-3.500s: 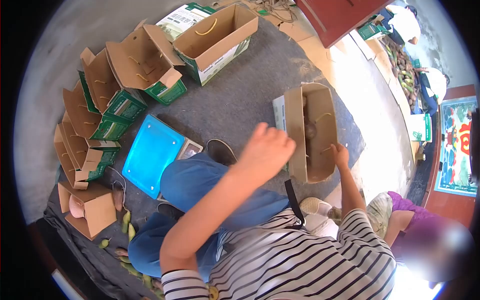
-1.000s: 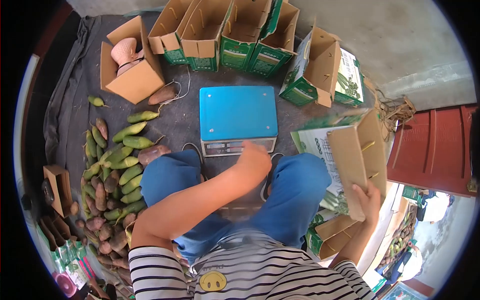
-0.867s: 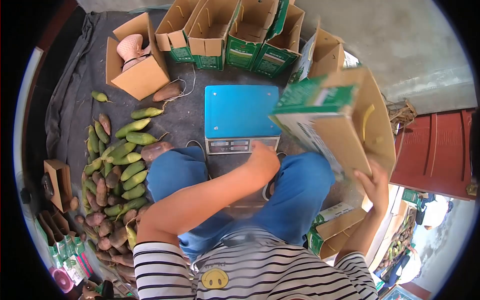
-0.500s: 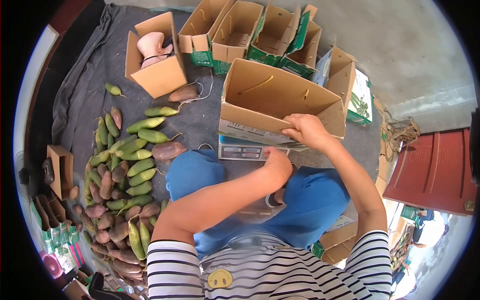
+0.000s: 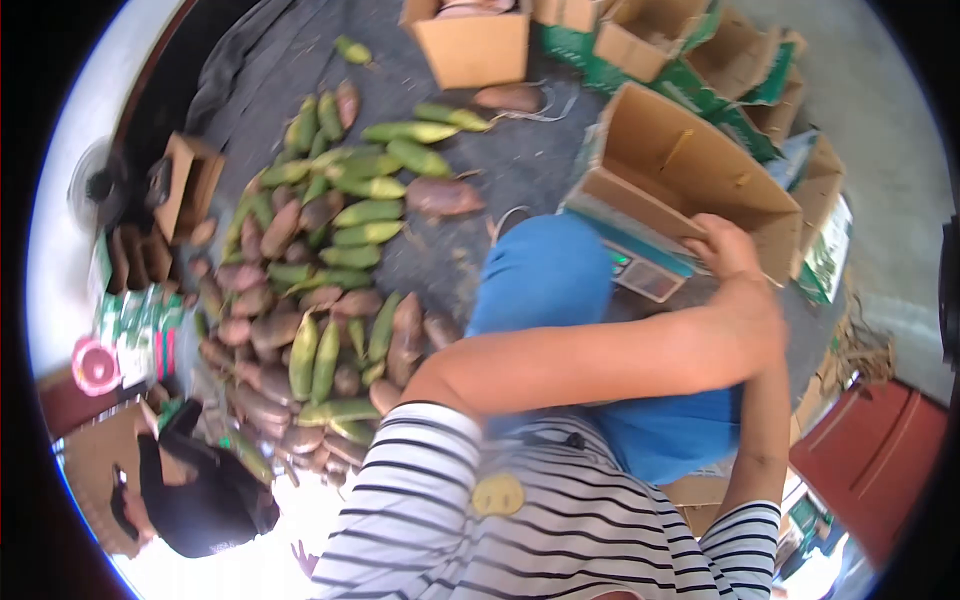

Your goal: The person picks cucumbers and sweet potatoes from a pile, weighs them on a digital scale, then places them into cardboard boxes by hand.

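My right hand (image 5: 727, 245) grips the near edge of an open cardboard box (image 5: 690, 150), fingers over the rim. Yellow rope handles show on the box's inner wall. Beneath the box is a digital scale (image 5: 650, 280) with a small lit display. My left arm reaches across my body, and my left hand (image 5: 748, 325) is smeared by motion against my right forearm; its fingers cannot be made out. To the left lies a pile of green radishes (image 5: 367, 233) and reddish-brown roots (image 5: 445, 197) on a dark cloth.
Several open green-and-brown boxes (image 5: 640, 40) line the back. Another cardboard box (image 5: 470, 50) holds something pink. A fan (image 5: 98, 185) stands at far left. A person in dark clothing (image 5: 215, 490) is at lower left. The dark ground cloth (image 5: 270, 60) reaches the wall.
The view has turned left, so the box and scale appear farther right and tilted. My left hand has moved from beside the scale to my right forearm. My right hand stays on the box rim.
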The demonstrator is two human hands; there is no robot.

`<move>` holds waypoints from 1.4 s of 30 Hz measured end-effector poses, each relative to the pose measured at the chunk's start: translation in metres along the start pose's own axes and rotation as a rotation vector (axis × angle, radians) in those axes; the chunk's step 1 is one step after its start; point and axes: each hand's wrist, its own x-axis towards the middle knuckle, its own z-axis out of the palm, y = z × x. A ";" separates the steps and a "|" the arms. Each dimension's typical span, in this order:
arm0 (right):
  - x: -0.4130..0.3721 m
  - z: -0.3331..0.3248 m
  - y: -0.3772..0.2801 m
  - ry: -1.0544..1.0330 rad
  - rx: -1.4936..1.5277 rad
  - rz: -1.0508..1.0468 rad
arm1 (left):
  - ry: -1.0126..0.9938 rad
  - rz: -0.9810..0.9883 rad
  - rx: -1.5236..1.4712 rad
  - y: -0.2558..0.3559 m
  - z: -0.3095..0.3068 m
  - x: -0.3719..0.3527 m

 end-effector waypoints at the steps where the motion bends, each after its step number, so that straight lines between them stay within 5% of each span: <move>1: -0.014 -0.006 -0.039 -0.044 -0.550 -0.156 | 0.252 0.033 -0.058 -0.001 -0.010 -0.012; 6: -0.035 -0.011 -0.058 0.002 -0.729 -0.201 | 0.965 -0.117 -0.108 -0.036 -0.024 -0.112; 10: -0.040 -0.009 -0.063 0.046 -0.792 -0.235 | 0.607 -0.813 0.058 -0.109 0.025 -0.254; 15: -0.039 -0.007 -0.062 0.037 -0.785 -0.242 | -0.221 -1.691 0.380 -0.140 0.095 -0.474; 17: -0.037 -0.007 -0.062 0.017 -0.798 -0.215 | -0.261 -1.758 0.485 -0.142 0.130 -0.556; 20: -0.036 -0.005 -0.067 0.019 -0.804 -0.200 | -0.090 -1.907 0.227 -0.141 0.145 -0.603; 24: -0.037 0.002 -0.073 0.049 -0.763 -0.197 | -0.396 -1.746 0.351 -0.146 0.150 -0.594; 28: -0.032 0.002 -0.068 0.066 -0.770 -0.236 | -0.400 -1.550 0.448 -0.133 0.162 -0.562; 34: -0.026 -0.002 -0.062 0.023 -0.836 -0.205 | 0.150 -1.502 0.206 -0.125 0.128 -0.522; 36: -0.025 -0.002 -0.058 0.043 -0.832 -0.229 | 0.612 -1.394 0.189 -0.139 0.119 -0.513; 38: -0.026 -0.002 -0.054 0.060 -0.823 -0.244 | 0.922 -1.560 -0.305 -0.138 0.076 -0.453; 42: -0.029 0.001 -0.053 0.064 -0.813 -0.217 | 1.309 -1.037 -0.503 -0.129 0.005 -0.281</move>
